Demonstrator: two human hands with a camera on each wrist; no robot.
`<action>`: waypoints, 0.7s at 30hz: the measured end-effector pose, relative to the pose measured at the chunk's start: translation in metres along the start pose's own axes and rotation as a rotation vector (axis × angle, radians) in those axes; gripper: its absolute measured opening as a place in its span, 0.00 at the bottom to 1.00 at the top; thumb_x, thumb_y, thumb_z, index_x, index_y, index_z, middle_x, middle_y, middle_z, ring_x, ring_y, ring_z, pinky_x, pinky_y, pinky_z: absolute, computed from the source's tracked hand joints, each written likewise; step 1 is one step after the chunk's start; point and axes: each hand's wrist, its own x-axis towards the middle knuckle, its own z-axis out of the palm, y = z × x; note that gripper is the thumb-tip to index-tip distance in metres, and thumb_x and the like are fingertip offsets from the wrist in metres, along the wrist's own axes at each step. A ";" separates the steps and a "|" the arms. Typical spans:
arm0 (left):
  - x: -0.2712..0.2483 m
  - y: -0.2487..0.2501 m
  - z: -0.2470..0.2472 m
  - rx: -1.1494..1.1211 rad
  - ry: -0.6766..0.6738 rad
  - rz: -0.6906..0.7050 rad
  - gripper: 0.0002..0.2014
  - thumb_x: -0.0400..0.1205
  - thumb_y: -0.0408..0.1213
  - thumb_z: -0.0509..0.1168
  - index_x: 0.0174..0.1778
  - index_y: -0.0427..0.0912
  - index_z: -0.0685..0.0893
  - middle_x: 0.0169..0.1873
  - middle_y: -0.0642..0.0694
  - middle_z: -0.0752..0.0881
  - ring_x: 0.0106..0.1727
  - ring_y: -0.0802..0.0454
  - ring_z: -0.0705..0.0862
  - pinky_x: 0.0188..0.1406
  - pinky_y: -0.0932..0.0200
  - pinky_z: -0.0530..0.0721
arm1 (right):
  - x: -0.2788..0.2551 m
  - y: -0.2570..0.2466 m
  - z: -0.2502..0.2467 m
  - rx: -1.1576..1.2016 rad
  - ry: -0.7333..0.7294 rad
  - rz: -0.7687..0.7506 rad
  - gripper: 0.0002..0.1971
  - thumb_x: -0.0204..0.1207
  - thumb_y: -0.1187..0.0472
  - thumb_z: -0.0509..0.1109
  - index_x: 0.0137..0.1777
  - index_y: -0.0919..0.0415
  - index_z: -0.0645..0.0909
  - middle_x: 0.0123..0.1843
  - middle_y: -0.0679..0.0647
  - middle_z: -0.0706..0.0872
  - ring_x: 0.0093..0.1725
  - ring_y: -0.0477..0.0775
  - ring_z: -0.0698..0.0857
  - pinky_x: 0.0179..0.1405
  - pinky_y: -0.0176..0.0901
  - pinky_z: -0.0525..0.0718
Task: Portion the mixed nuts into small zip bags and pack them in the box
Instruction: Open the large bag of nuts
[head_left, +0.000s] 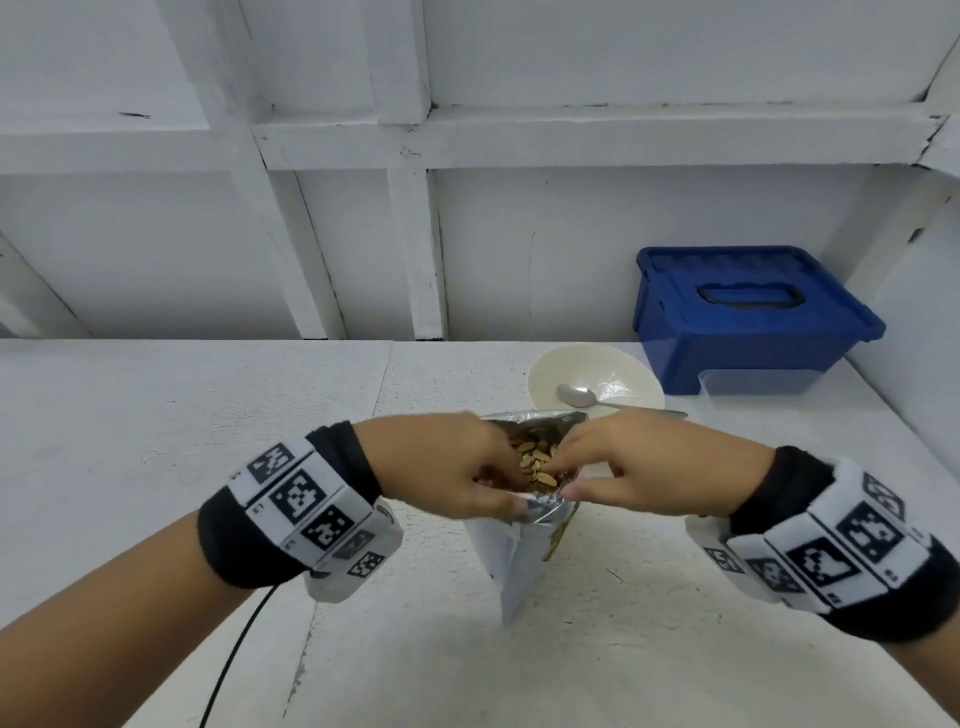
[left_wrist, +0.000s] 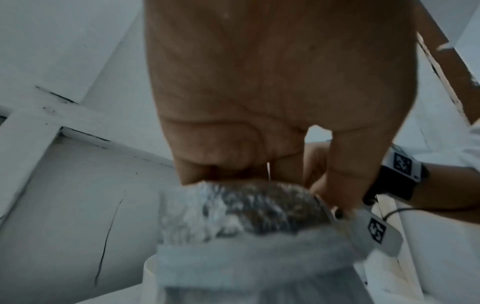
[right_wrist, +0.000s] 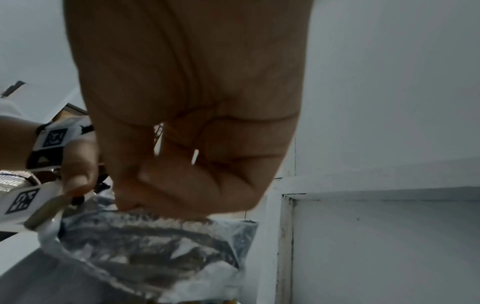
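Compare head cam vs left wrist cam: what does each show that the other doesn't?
Head only: the nuts inside the open foil bag, the bowl with the spoon, the lidded blue box, and the clear container in front of it.

Left wrist only: the left hand from the palm side, close up, and the bag's crinkled foil rim, blurred.

Both: the left hand and right hand gripping the bag's mouth, over the white table.
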 end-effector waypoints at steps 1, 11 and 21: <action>0.001 0.002 0.005 0.010 -0.056 -0.010 0.25 0.78 0.57 0.52 0.45 0.40 0.85 0.37 0.47 0.83 0.36 0.50 0.78 0.39 0.56 0.78 | 0.001 -0.001 0.002 -0.014 -0.017 0.001 0.16 0.80 0.50 0.63 0.65 0.49 0.81 0.62 0.44 0.82 0.54 0.38 0.78 0.54 0.30 0.71; 0.001 0.011 0.031 0.077 0.116 -0.048 0.13 0.83 0.47 0.59 0.48 0.40 0.81 0.48 0.47 0.81 0.50 0.51 0.76 0.38 0.60 0.66 | -0.008 -0.005 0.028 0.053 0.093 0.015 0.02 0.79 0.62 0.65 0.45 0.56 0.73 0.46 0.46 0.70 0.44 0.48 0.74 0.47 0.39 0.75; -0.003 -0.002 0.015 -0.271 0.357 -0.015 0.17 0.75 0.57 0.63 0.43 0.47 0.87 0.38 0.57 0.82 0.39 0.60 0.81 0.40 0.66 0.80 | -0.013 0.000 0.027 0.452 0.471 0.115 0.05 0.78 0.57 0.68 0.49 0.52 0.84 0.51 0.46 0.77 0.40 0.38 0.78 0.38 0.25 0.74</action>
